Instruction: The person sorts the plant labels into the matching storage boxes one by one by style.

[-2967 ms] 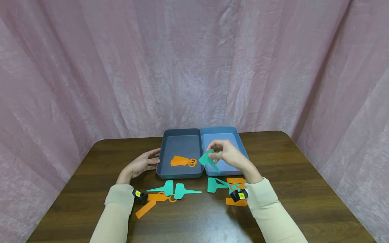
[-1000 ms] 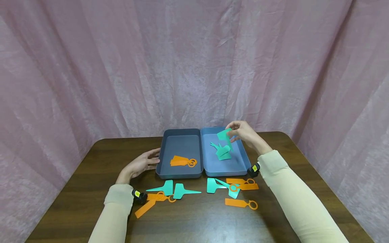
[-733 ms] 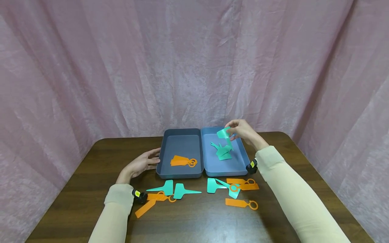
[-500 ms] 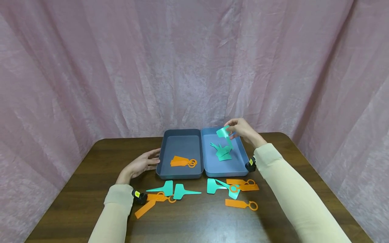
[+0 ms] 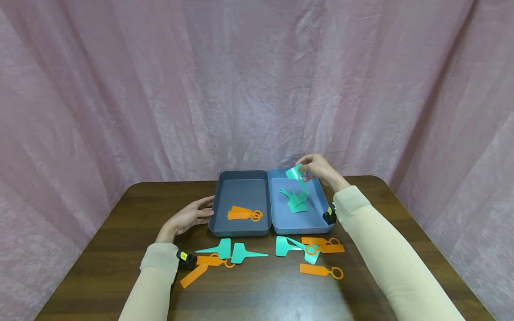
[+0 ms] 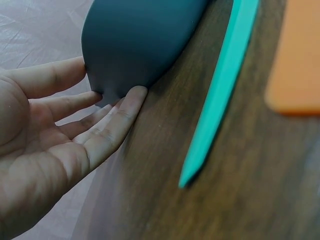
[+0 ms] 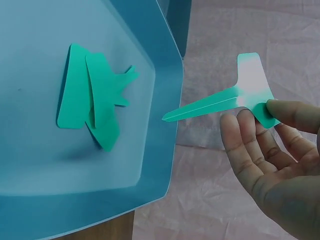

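Head view: right hand [image 5: 320, 169] pinches a green T-shaped plastic tag [image 5: 294, 172] above the light-blue rectangular tray [image 5: 309, 221]; left hand [image 5: 188, 218] has fingers apart. Seemingly a placing step, needing release.

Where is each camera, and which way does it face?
Head: worn there, facing forward and down; left hand, right hand and sleeves show.
Left wrist: worn there, facing the left hand touching the dark tray.
Right wrist: worn there, facing the right hand and blue tray.
Head and right wrist share the held green tag.
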`<state>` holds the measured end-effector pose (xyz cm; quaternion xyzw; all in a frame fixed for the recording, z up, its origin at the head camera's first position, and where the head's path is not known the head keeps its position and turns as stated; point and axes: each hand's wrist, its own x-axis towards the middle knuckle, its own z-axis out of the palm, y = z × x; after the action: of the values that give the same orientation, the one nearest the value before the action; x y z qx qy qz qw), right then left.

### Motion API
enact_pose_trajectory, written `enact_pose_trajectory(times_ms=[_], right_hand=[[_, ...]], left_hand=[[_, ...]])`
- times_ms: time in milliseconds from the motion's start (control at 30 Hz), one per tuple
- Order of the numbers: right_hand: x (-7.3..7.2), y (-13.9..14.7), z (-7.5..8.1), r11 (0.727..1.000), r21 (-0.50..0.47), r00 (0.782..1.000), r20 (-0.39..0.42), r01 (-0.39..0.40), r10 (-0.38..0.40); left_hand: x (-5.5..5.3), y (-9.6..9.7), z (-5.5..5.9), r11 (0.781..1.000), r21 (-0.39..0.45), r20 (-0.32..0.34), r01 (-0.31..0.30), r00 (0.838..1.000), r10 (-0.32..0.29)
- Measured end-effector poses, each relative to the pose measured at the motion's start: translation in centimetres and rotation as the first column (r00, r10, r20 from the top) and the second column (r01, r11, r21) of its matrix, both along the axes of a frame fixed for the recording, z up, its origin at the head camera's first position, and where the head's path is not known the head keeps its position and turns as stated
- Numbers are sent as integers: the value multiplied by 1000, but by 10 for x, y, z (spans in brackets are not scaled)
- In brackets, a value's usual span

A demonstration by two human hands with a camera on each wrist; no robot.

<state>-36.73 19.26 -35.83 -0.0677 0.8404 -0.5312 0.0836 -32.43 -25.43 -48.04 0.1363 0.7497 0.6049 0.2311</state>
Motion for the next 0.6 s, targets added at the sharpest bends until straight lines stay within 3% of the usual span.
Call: enact_pose_trajectory(times_ms=[367,600], right_hand=[[-2,0,-3,993,115,999,-36,-4,8],[3,0,-2,992,129,999,-41,-11,17]], left_hand=[[-1,5,-2,999,30,16,12,1000,-13],[-1,4,1,999,29,6,24,1000,-24]])
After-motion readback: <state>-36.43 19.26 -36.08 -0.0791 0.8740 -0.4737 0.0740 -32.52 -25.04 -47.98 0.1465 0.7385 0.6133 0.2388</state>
